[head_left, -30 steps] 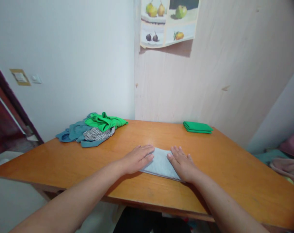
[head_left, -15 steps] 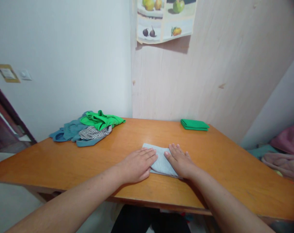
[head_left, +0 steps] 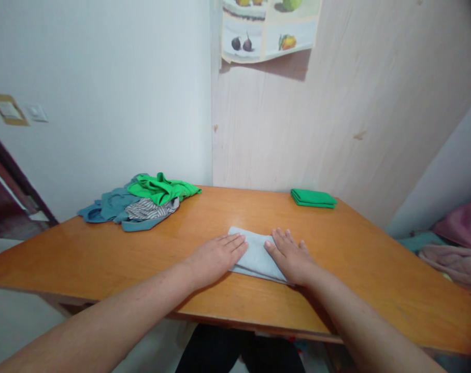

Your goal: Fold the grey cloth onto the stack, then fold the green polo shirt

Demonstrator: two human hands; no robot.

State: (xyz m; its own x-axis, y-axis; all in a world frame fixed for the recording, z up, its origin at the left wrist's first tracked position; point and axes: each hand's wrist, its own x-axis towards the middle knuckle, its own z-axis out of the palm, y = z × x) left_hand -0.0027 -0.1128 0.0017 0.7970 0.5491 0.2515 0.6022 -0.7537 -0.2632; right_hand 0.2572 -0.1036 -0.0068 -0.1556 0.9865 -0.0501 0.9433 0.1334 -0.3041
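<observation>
A light grey-blue folded cloth (head_left: 257, 257) lies flat near the front middle of the wooden table, its layers showing along the near edge. My left hand (head_left: 218, 257) rests on its left end with the fingers stretched out and held close together. On the right end lies my right hand (head_left: 291, 257), palm down, fingers extended and thumb apart. Each hand covers part of the cloth, and neither grips it.
A heap of crumpled clothes sits at the back left, with a bright green garment (head_left: 161, 189), a striped one (head_left: 150, 209) and blue-teal ones (head_left: 116, 203). A neatly folded green cloth (head_left: 313, 198) lies at the table's (head_left: 359, 254) back right. Pinkish fabric (head_left: 456, 264) is beyond the right edge.
My left hand has slid slightly left on the cloth, and its thumb no longer shows at the near edge. The right hand stays almost in place. The view has tilted down a little.
</observation>
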